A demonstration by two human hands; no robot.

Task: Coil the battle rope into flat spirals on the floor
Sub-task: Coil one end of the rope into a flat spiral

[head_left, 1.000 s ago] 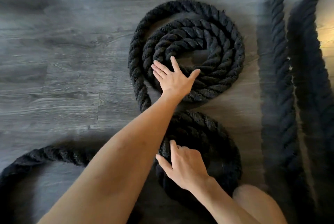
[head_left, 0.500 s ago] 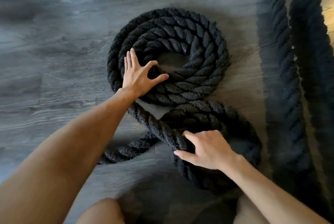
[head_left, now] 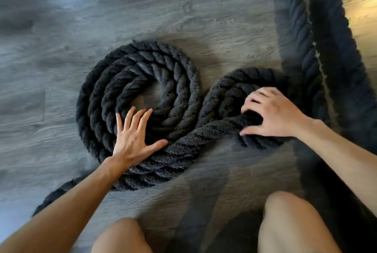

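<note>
A thick black battle rope lies on the grey wood floor in two flat spirals. The larger spiral (head_left: 138,93) has several turns around a bare centre. My left hand (head_left: 132,138) lies flat on its near turns, fingers spread and straight. A smaller spiral (head_left: 230,91) sits right of it, joined by a strand (head_left: 200,136) crossing between them. My right hand (head_left: 271,116) grips the rope on the smaller spiral, fingers curled over it and thumb underneath. The picture is motion-blurred.
Two straight lengths of the same rope (head_left: 306,34) run up the right side, close to the smaller spiral. A rope tail (head_left: 57,193) leads off at the lower left under my forearm. My bare knees (head_left: 285,218) are at the bottom edge.
The view has swung, so the two spirals now lie side by side. My left hand slid to the large spiral's near turns. My right hand went from resting on the small spiral to curling round its rope.
</note>
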